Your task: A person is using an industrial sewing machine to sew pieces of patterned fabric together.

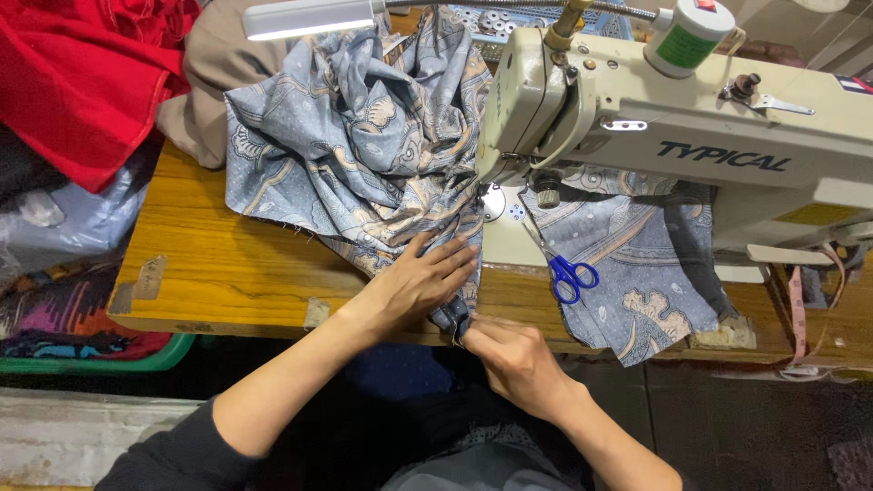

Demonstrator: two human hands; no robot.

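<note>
**Head view: both hands on a patterned cloth at the sewing machine**

Head camera looks down on a wooden counter (227, 264) carrying a cream industrial sewing machine (691, 136). A blue-grey cloth (364, 145) printed with tan paisley figures lies heaped to the left of the machine head and runs under the needle area, with more of it spread flat under the machine arm to the right.

The left hand (418, 282) lies flat and open on the cloth, fingers splayed and pointing up and to the right, toward the needle, pressing the folds down without gripping. The right hand (514, 355) sits nearer the person at the counter's front edge, fingers closed in a pinch on a narrow folded edge of the same cloth. That folded strip runs roughly away from the person, from the right hand's pinch up past the left fingertips to the presser foot, so its long axis points at the needle. The left hand is the nearer of the two to the needle.

The cloth looks thin, soft and drapey, creasing in many loose folds. Blue-handled scissors (568, 273) lie on it just right of the hands, blades pointing toward the needle. A red fabric (82, 73) lies bunched at the far left, a beige one (205, 82) beside it. A lamp bar (309, 18) glows above the heap, and a green thread spool (687, 36) stands atop the machine.
</note>
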